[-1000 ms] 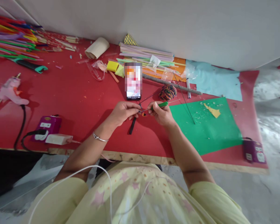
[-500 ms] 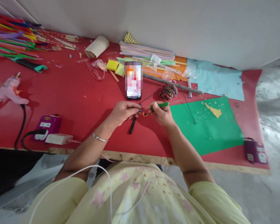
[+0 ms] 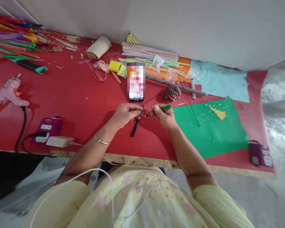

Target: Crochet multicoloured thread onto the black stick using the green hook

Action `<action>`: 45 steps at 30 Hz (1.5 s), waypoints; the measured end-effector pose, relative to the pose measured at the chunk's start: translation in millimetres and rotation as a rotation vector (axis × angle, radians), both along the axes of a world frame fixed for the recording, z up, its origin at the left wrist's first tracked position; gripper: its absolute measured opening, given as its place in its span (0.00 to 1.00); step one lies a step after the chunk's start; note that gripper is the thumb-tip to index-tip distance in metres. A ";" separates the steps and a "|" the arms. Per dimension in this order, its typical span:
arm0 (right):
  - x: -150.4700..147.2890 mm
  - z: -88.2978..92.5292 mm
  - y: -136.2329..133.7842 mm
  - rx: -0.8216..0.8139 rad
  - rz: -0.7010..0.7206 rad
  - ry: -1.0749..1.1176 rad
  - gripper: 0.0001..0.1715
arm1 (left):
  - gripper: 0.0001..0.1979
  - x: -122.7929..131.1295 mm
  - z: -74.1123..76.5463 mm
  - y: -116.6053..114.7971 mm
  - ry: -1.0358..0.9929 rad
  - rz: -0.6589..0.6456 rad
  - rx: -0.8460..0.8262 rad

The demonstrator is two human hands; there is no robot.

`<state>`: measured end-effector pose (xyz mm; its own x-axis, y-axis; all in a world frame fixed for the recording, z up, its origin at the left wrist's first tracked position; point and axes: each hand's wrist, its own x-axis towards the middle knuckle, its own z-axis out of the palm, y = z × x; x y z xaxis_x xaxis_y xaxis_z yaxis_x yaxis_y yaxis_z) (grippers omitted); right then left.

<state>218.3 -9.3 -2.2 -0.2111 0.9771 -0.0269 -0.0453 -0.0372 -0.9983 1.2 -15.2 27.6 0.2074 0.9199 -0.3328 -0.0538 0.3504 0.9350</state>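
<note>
My right hand (image 3: pixel 164 116) is closed on a thin tool with a green handle (image 3: pixel 165 107); its slim metal shaft points left toward my other hand. My left hand (image 3: pixel 127 114) pinches a small piece of dark yarn work (image 3: pixel 146 115) with a bit of orange in it, at the tool's tip. Fine detail there is too small to tell. A strand of yarn runs up and right to a multicoloured yarn ball (image 3: pixel 171 93). Just beyond my hands lies a lit phone (image 3: pixel 136 82), its screen blurred. A black strip (image 3: pixel 135 128) lies below my left fingers.
A green sheet (image 3: pixel 211 136) lies at right with scraps and a thin dark rod. Behind are a grey stick (image 3: pixel 175 85), pale straws (image 3: pixel 149 52) and a cardboard roll (image 3: pixel 98 47). At left are a pink glue gun (image 3: pixel 11 92) and purple socket block (image 3: pixel 48 128).
The green-handled tool has shifted slightly and its angle is a little flatter. My right fingers have moved slightly left, closer to my left hand. My left hand stays almost still.
</note>
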 end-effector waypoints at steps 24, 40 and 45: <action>-4.1 2.5 -16.5 0.542 0.035 -0.353 0.08 | 0.12 -6.3 -15.7 2.0 0.173 0.080 0.228; -5.6 0.0 -11.4 0.650 0.004 -0.192 0.09 | 0.16 -6.2 -25.0 5.2 -0.070 0.128 0.094; -10.1 -2.8 -14.1 0.587 -0.057 -0.183 0.09 | 0.16 -3.8 -21.9 4.9 -0.105 0.127 0.057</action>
